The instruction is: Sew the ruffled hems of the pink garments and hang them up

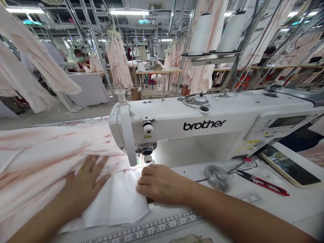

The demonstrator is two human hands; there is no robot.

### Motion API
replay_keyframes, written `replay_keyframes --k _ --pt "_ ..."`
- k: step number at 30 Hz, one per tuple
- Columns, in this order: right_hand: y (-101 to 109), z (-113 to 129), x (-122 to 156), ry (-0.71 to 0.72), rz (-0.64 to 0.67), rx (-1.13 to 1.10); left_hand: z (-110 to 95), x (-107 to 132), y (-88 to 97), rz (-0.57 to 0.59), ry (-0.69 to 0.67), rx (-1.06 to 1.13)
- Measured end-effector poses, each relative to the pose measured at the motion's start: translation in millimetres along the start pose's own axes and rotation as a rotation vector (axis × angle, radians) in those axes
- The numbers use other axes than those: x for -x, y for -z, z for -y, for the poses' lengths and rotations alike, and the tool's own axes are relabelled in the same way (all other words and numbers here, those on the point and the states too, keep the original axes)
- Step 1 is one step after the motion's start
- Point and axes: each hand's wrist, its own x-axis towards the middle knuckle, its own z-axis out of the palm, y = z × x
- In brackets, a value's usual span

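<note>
A pale pink and white fabric point(50, 158) lies spread over the table to the left of a white Brother sewing machine point(202, 125). My left hand point(84, 184) rests flat on the fabric, fingers spread. My right hand point(158, 184) has its fingers curled, pinching the white fabric edge point(121, 199) just in front of the needle and presser foot point(148, 158).
A metal bobbin disc point(218, 178), red thread snips point(263, 184) and a phone point(286, 165) lie on the table at the right. A printed ruler point(157, 227) runs along the front edge. Two thread cones point(215, 30) stand behind the machine. Pink garments hang around; another person sits far back left.
</note>
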Motion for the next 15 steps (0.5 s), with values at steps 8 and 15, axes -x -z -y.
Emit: replay_keyframes --k 8,15 --pt "-1.5 3.0 -1.0 -0.151 -0.089 -0.312 -22.3 -16.8 61.9 -0.03 -0.333 0.014" --pt "-6.1 5.5 -4.1 -0.491 -0.431 -0.661 -105.4 -18.2 46.6 -0.027 -0.418 0.212"
